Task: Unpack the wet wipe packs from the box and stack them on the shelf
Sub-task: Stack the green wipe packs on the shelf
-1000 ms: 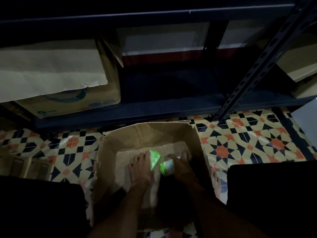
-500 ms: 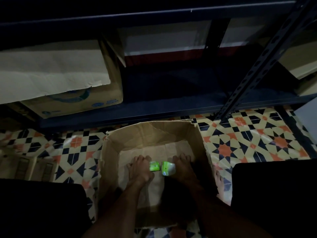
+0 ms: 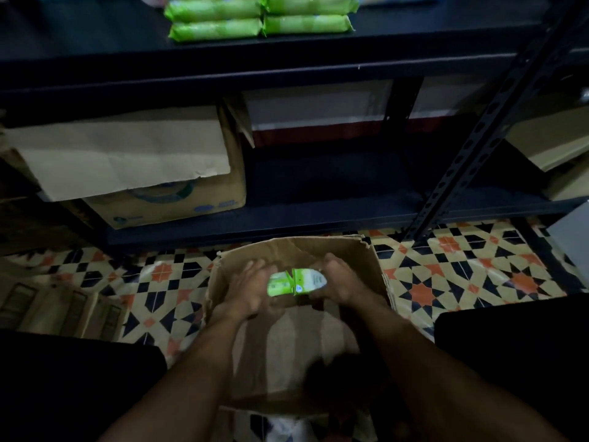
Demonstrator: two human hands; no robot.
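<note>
Two small bright-green plastic wet wipe packs (image 3: pixel 307 280) held end to end, inner ends touching, each gripped round its outer end: one by the left hand (image 3: pixel 251 288), the other by the right hand (image 3: pixel 344 282), fingers curled, somewhat blurred. Directly beneath the grip, the open brown cardboard box (image 3: pixel 287 247), floor dim, near corner lost in shadow. Well above and ahead of the grip, on the dark metal shelf (image 3: pixel 95 59), more long green packs (image 3: pixel 216 30) stacked in two columns. Probably mid-lift, bound for that stack. Squeeze only lightly to avoid buckling the soft pouches; press the inner ends together against drooping. Rise past the box's far rim before swinging forward. Mind the shelf's front edge on the way up. Set down flat beside or atop the columns, edges aligned, one pack at a time in case of slipping. Release only once fully supported.
</note>
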